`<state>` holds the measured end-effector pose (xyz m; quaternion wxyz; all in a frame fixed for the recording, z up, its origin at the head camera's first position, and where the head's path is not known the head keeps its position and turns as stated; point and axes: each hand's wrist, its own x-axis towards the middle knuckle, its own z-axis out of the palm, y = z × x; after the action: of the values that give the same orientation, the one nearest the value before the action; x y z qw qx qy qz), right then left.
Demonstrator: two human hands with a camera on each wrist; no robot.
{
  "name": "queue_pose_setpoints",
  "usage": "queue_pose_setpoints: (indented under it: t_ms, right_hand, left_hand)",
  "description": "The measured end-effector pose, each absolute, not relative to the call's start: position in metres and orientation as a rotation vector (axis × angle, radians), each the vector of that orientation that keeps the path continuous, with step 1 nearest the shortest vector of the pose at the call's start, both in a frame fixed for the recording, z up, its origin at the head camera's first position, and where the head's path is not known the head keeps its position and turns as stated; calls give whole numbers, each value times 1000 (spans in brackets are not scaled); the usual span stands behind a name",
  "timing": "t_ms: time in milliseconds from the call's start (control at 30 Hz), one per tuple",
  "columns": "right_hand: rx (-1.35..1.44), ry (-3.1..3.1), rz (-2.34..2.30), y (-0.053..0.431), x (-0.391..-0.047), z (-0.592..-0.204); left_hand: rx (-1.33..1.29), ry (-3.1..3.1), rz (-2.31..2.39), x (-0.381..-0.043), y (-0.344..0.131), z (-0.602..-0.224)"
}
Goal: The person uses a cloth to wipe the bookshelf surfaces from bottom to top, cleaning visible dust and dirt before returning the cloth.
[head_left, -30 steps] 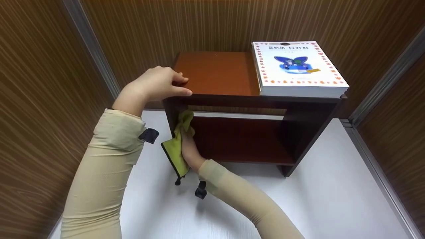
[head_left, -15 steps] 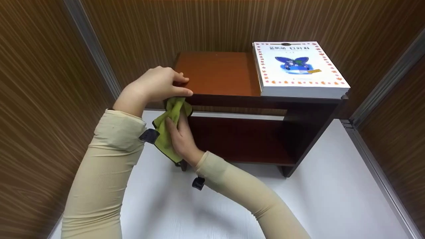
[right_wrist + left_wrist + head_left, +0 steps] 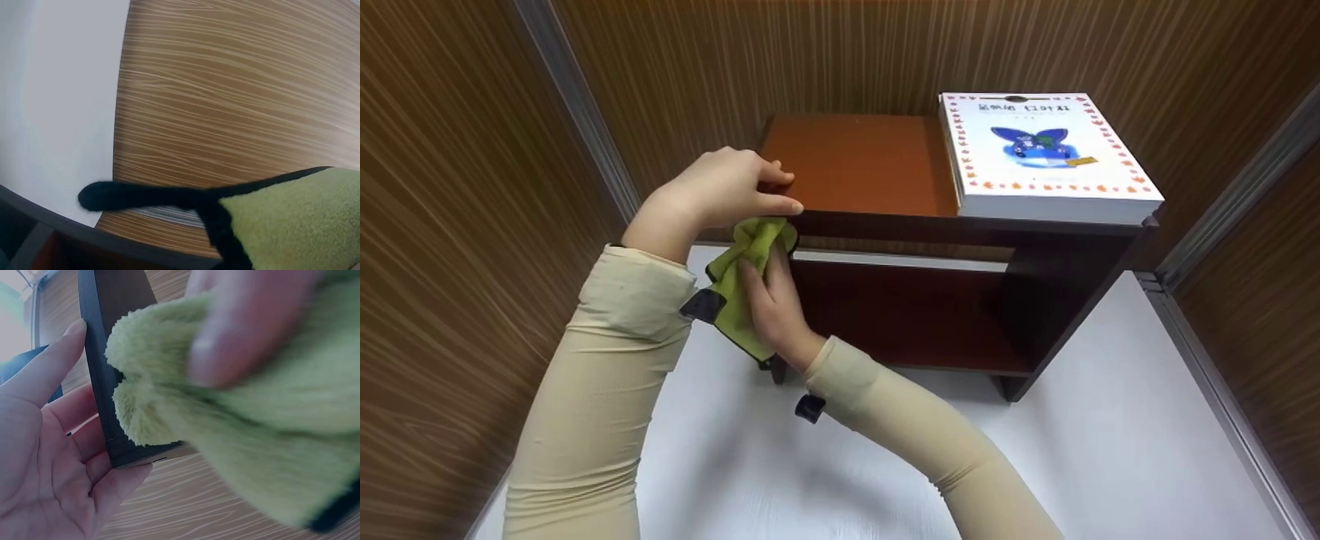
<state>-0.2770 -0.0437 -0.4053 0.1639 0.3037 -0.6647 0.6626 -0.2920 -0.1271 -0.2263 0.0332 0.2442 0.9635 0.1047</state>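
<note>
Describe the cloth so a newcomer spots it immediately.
Find the brown shelf before the wood-grain wall. At its front left corner, just below the left hand, the right hand holds the cloth. It alone is fuzzy yellow-green, edged in black.

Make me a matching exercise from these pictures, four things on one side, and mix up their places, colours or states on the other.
1. left hand
2. right hand
3. fuzzy cloth
4. butterfly-cover book

A. on the right side of the top of the shelf
B. on the shelf's upper left corner
C. yellow-green with dark edging
D. holding the cloth

Pairs: 1-B, 2-D, 3-C, 4-A
</note>
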Motion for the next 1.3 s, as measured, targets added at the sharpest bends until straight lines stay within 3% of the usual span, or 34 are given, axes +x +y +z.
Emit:
queue_pose_setpoints:
  t_ms: [267,567,967,1167,1300]
  right_hand:
    - [742,-1904,2146,-41,-285,-399]
    - [373,-2241,2153,-38,-313,-392]
    - [245,-2315,2379,-30,-356,-450]
    - [6,-2407,2510,-29,-332,-477]
    - [66,-2365,2408,-40,-300,-480]
  left_hand:
    - [739,2964,285,-290,-127,-227]
    - [730,2969,256,-289,-126,-227]
    - [711,2958,295,-293,-125,-228]
    - [722,2960,302,-293,-126,-227]
    - [719,2960,296,-292,-127,-226]
